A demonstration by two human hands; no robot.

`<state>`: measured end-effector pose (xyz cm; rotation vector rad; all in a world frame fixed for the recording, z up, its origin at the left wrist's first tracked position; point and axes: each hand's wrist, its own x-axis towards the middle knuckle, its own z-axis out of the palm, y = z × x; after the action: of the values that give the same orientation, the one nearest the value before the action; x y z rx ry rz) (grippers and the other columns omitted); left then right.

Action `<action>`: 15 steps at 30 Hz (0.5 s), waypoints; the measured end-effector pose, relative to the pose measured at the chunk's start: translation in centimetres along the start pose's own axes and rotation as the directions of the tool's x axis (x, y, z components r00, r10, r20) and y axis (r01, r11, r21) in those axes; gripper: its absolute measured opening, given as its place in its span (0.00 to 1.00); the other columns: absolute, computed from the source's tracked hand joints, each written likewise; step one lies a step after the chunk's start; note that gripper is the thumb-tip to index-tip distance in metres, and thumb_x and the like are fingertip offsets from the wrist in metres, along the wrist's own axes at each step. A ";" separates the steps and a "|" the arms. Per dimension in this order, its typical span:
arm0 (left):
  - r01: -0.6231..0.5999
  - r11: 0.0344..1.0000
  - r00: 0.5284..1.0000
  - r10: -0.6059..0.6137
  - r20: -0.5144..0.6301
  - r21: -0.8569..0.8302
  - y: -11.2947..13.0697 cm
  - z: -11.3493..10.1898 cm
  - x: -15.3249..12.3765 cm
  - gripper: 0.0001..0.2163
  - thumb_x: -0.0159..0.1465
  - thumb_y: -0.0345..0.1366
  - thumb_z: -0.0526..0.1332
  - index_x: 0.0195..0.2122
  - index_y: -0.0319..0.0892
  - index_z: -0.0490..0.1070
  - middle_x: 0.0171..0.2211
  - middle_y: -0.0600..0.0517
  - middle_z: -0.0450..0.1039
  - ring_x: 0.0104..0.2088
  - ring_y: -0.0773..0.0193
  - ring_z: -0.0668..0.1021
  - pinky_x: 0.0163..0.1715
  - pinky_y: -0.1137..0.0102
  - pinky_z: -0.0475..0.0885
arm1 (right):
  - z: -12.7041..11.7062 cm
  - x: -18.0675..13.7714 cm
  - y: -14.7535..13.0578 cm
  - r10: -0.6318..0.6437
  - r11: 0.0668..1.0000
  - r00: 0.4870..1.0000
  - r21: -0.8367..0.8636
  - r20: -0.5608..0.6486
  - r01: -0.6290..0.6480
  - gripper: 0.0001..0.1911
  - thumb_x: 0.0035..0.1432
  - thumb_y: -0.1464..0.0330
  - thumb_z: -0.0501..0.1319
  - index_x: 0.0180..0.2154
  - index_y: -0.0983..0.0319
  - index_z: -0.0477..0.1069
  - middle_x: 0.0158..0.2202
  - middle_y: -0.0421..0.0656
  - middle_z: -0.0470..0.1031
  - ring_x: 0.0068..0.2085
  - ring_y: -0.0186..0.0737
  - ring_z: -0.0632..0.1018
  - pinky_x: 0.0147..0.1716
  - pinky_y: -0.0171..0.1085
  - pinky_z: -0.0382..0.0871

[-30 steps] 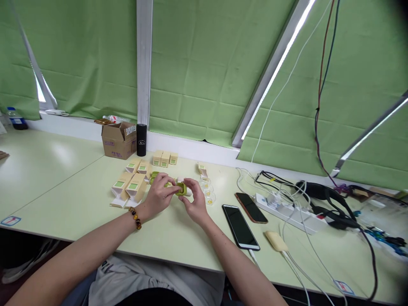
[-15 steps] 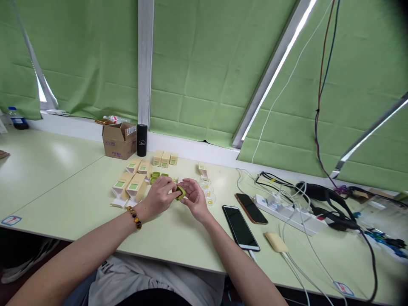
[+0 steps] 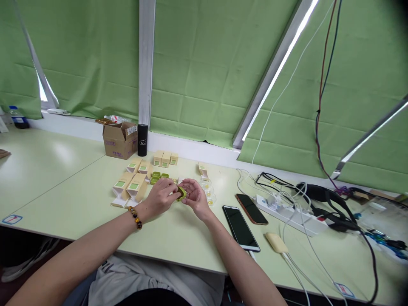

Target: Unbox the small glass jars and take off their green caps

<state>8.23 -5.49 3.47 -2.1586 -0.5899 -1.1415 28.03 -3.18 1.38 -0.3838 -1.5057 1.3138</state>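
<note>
Green is the small container [image 3: 182, 194], which is over the table [image 3: 181, 242], between the two hands. The right hand [image 3: 195, 199] grips it with thumb and fingers. The left hand [image 3: 161, 195] touches its left side with bent fingers; whether these also grip, I cannot tell. Cream boxes [image 3: 135, 186] stand at left.

Sm. olive-green pc. [image 3: 182, 194], rounded, smooth-looking, w/ a darker hollow visible on the side twd the L hand [image 3: 162, 196]. Pinched btwn L & R hand [image 3: 195, 199], fingers of both on it; tilted, opening approx. twd L. Sits over the tbl. [image 3: 178, 231] nr its front edge. Partly hidden by fingers; contents unclear.
</note>
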 end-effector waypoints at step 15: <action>-0.030 1.000 0.998 0.030 -0.050 -0.001 0.1 -0.3 0.3 0.10 0.70 0.23 0.58 0.39 0.43 0.76 0.33 0.50 0.76 0.39 0.60 0.73 0.39 0.63 0.66 | -0.1 0.1 -0.2 -0.010 0.999 1.000 0.040 0.004 0.010 0.35 0.45 0.71 0.80 0.53 0.54 0.71 0.51 0.44 0.78 0.52 0.44 0.79 0.46 0.40 0.78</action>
<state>8.26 -5.69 3.78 -2.1272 -0.5325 -1.1763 28.12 -3.16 1.59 -0.3476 -1.4812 1.3351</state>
